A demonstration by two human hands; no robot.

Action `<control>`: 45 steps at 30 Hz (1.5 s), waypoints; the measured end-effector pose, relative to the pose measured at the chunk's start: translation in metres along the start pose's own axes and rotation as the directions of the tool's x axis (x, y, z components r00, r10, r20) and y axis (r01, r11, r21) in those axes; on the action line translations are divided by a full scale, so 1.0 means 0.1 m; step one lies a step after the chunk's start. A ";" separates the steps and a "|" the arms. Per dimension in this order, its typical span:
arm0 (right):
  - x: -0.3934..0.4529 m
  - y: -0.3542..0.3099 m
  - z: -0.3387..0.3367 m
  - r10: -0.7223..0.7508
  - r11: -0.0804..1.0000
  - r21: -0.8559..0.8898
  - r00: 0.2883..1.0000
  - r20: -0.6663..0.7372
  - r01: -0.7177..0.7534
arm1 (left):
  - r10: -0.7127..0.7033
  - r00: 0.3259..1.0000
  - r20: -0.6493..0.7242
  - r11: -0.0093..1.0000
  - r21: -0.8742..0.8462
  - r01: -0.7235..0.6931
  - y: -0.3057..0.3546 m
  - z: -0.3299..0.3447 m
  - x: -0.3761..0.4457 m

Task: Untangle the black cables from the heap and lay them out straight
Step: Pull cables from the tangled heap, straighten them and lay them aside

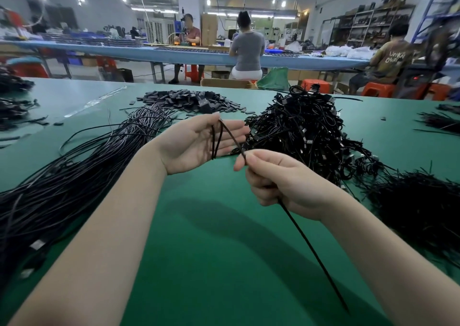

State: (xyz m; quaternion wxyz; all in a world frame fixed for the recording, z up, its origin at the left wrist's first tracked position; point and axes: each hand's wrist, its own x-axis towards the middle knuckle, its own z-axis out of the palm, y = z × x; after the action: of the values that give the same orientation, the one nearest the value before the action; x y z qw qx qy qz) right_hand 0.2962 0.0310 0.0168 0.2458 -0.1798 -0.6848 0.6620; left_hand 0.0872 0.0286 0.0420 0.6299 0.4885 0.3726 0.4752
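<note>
The left hand (199,142) lies open under a black cable (227,136). The right hand (276,178) pinches it. A tangled heap (303,131) sits on the green table (199,238).

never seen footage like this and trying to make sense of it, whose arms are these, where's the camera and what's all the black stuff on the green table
No machine here: these are a person's two bare arms, filmed by one wide-angle camera worn on their head, looking forward and down. That is why the arms reach in from the bottom edge.

The left hand is palm up with fingers nearly straight, and a loop of thin black cable hangs from its fingertips. The right hand pinches the same cable between thumb and fingers; the loose end trails down toward the camera.

On the green table, the tangled heap lies just behind the hands. On the left lies a bundle of straightened cables. Farther back is a pile of small black parts, too small to identify. Other workers sit at a blue bench behind.
</note>
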 end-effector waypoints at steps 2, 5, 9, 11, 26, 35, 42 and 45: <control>0.02 0.09 0.03 0.069 0.997 -0.034 0.997 0.037 -0.067 | 0.059 0.997 -0.040 0.995 -0.076 -0.062 0.05 0.10 0.02; 0.04 0.23 0.01 0.212 0.965 -0.162 0.977 0.023 -0.205 | 0.124 0.992 0.001 0.955 -0.273 -0.119 0.19 0.17 -0.02; 0.03 0.25 -0.20 0.210 0.865 -0.377 0.921 -0.328 -0.331 | 0.079 0.972 0.221 0.990 -0.131 -0.051 0.29 0.17 -0.19; 0.02 0.17 -0.30 0.042 0.838 -0.441 0.844 -0.534 -0.320 | -0.101 0.947 0.304 0.981 0.191 0.043 0.24 0.17 -0.21; 0.10 0.26 -0.02 0.063 0.895 -0.412 0.964 -0.259 -0.169 | 0.119 0.992 -0.049 0.939 -0.320 -0.129 0.02 0.41 0.08; 0.16 0.21 -0.19 0.195 0.968 0.216 0.926 -0.324 -0.128 | 0.022 1.000 0.012 0.986 -0.165 -0.020 -0.21 0.51 0.18; 0.12 0.27 -0.21 0.130 0.991 0.084 0.901 -0.413 -0.105 | -0.017 0.986 -0.167 0.976 0.210 0.052 -0.25 0.53 0.21; 0.12 0.29 -0.19 0.071 0.989 -0.089 0.918 -0.390 -0.115 | 0.034 0.963 -0.267 0.918 0.389 0.075 -0.30 0.53 0.24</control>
State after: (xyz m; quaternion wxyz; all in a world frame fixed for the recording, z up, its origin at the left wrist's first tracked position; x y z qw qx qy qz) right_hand 0.2949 0.0556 -0.0110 0.3337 -0.3522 -0.6493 0.5857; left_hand 0.1501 0.0353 0.0261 0.4669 0.5329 0.5479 0.4449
